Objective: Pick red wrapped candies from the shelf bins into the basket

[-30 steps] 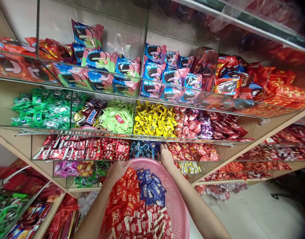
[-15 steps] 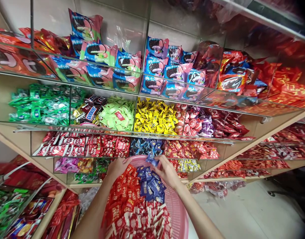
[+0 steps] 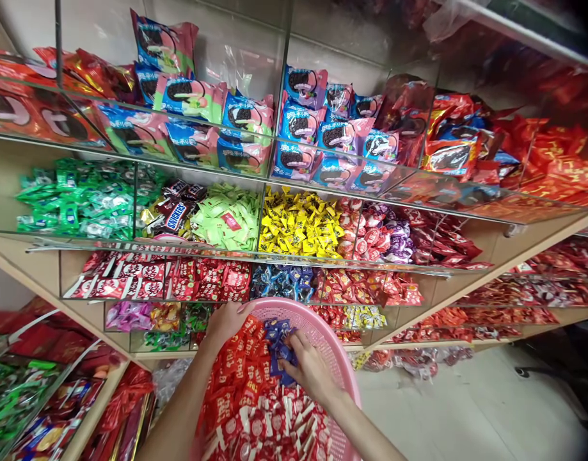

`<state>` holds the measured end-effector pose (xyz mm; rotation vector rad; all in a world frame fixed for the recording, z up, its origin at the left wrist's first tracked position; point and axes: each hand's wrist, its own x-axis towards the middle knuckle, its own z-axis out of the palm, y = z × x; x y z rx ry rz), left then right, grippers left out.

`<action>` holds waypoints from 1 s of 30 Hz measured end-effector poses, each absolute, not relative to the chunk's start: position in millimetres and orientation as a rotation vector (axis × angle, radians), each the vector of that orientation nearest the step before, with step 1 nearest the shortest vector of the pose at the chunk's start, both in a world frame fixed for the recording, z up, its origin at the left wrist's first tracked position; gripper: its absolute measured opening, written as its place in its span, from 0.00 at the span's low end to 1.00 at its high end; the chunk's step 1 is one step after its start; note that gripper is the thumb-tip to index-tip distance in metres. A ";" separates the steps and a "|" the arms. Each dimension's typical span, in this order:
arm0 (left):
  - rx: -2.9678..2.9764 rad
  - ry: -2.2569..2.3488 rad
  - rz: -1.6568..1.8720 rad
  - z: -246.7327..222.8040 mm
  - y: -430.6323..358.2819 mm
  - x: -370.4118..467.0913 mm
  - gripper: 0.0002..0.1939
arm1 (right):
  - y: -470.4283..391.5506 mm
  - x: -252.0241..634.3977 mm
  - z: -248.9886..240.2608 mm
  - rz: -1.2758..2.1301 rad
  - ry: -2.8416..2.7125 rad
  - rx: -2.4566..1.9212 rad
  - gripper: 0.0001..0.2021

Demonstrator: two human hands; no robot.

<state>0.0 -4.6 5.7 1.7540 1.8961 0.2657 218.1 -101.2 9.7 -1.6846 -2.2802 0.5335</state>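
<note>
A pink plastic basket (image 3: 339,358) holds red packets (image 3: 240,365) on its left side, dark blue packets (image 3: 278,339) near its far edge and red-and-white candies (image 3: 274,419) toward me. My left hand (image 3: 225,325) is closed on the basket's far left rim. Inside the basket, my right hand (image 3: 307,366) reaches down onto the blue packets, its fingers curled among them and partly covering them; whether a packet is between the fingertips cannot be made out.
Beyond the basket stand clear-fronted shelves (image 3: 217,253) with yellow candies (image 3: 298,224), green candies (image 3: 87,202) and blue-and-pink cookie packs (image 3: 298,125). A lower bin of blue candies (image 3: 284,283) lies just past the basket's rim. Tiled floor (image 3: 437,410) shows at right.
My right hand has moved down from above the basket's far rim, where it held a blue packet, onto the blue packets inside. My left hand stays on the rim.
</note>
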 end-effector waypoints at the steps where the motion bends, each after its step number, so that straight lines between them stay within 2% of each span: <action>1: 1.758 1.896 0.266 5.4 -4.6 -0.1 0.33 | -101.8 217.3 8.1 0.518 -2.293 -1.697 0.10; 7: 1.802 1.885 0.258 2.4 -3.9 -0.8 0.34 | -103.5 209.6 -0.7 0.375 -2.354 -1.755 0.11; 12: 1.808 1.892 0.254 1.1 -3.0 -0.9 0.34 | -107.0 200.6 -9.9 0.350 -2.386 -1.844 0.18; 17: 1.818 1.888 0.255 2.5 -3.8 -0.9 0.34 | -99.3 201.7 2.5 0.405 -2.336 -1.771 0.17; 20: 1.817 1.881 0.250 3.5 -4.1 -0.8 0.33 | -73.4 209.4 22.8 0.414 -2.203 -1.702 0.14; 24: 1.793 1.893 0.247 4.3 -4.3 -0.3 0.33 | -17.6 219.4 41.6 0.263 -2.028 -1.712 0.14; 30: 1.813 1.893 0.266 6.6 -6.0 -0.3 0.32 | 54.6 213.2 37.5 0.231 -1.864 -1.948 0.20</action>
